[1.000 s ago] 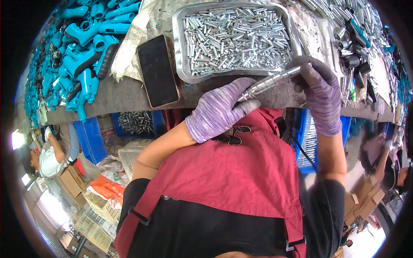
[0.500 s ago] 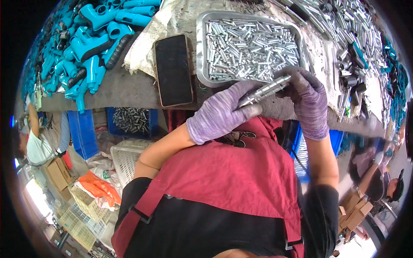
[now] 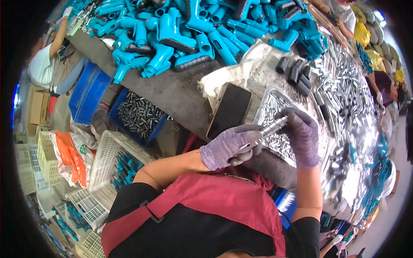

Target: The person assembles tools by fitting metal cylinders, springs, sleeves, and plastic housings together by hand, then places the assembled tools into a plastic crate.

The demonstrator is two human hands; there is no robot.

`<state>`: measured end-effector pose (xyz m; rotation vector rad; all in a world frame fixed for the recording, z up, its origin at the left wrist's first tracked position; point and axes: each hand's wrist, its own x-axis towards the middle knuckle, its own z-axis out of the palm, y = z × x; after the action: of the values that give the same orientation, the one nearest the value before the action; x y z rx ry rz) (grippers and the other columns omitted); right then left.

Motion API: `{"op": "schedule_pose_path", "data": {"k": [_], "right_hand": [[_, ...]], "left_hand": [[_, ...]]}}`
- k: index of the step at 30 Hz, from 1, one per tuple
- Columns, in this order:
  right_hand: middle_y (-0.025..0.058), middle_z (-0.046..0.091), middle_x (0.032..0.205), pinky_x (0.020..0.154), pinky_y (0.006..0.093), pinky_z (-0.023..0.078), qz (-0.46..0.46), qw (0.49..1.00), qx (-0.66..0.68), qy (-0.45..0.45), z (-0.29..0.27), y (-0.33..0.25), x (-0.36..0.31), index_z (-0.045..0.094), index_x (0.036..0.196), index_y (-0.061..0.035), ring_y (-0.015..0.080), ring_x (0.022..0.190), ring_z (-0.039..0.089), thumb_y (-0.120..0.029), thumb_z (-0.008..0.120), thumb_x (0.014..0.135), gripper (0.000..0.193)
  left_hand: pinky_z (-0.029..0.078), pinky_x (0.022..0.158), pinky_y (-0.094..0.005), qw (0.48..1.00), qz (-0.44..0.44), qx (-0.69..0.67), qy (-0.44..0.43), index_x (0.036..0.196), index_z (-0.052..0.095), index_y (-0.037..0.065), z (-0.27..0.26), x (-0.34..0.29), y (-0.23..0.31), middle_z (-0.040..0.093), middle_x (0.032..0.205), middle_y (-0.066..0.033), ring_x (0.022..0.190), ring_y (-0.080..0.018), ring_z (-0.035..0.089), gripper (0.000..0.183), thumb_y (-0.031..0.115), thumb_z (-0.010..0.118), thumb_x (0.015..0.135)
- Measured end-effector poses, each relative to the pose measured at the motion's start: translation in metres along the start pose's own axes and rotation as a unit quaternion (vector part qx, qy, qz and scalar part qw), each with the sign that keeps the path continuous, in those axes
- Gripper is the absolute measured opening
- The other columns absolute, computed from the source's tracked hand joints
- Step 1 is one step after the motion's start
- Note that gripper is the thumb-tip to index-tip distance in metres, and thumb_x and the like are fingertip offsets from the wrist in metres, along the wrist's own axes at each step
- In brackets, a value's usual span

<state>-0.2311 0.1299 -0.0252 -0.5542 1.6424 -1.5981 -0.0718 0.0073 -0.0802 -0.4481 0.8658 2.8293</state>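
In purple knit gloves darkened at the fingertips, both my hands meet over the near side of a metal tray (image 3: 262, 103) heaped with small silver pins (image 3: 275, 105). My left hand (image 3: 230, 148) is closed around one end of a stepped silver metal shaft (image 3: 272, 128), which slants up to the right. Closed at the shaft's upper end, my right hand (image 3: 302, 137) has its thumb and fingers pinched there; whether they hold a small pin as well is hidden. A dark-screened phone (image 3: 230, 110) lies just left of the tray.
Teal plastic tool housings (image 3: 172, 34) pile up at the back. Black cylinders (image 3: 294, 72) and many silver metal parts (image 3: 344, 94) cover the right side. Below the bench edge, at left, are a blue bin (image 3: 137, 114) of metal parts and a white crate (image 3: 103, 159). Other people work nearby.
The head view has swung left, so the bench appears tilted and more teal housings show. Both hands keep their hold on the shaft, still close together.
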Motion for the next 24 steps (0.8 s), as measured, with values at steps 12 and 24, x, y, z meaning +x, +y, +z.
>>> {"op": "schedule_pose_path", "data": {"k": [12,24], "right_hand": [[0.0076,0.059,0.109,0.083,0.0390,0.046,-0.291,0.633,-0.709,0.107,0.061,0.001,0.267,0.056,0.112,-0.0161,0.0291,0.098,0.056,-0.030,0.056,0.081,0.034],[0.0136,0.054,0.112,0.083,0.0428,0.047,-0.173,0.592,-0.779,0.111,0.065,-0.008,0.273,0.054,0.110,-0.0124,0.0317,0.100,0.056,-0.029,0.059,0.075,0.040]], "left_hand": [[0.028,0.034,-0.0185,0.983,0.132,-0.079,0.104,0.125,0.042,0.010,-0.036,-0.030,0.015,0.056,0.079,-0.0065,0.044,-0.0059,0.041,0.044,0.031,0.055,0.087],[0.034,0.039,-0.0195,0.986,0.103,-0.076,0.109,0.127,0.039,0.009,-0.033,-0.031,0.008,0.056,0.077,-0.0048,0.050,-0.0067,0.047,0.049,0.033,0.055,0.087]]}}
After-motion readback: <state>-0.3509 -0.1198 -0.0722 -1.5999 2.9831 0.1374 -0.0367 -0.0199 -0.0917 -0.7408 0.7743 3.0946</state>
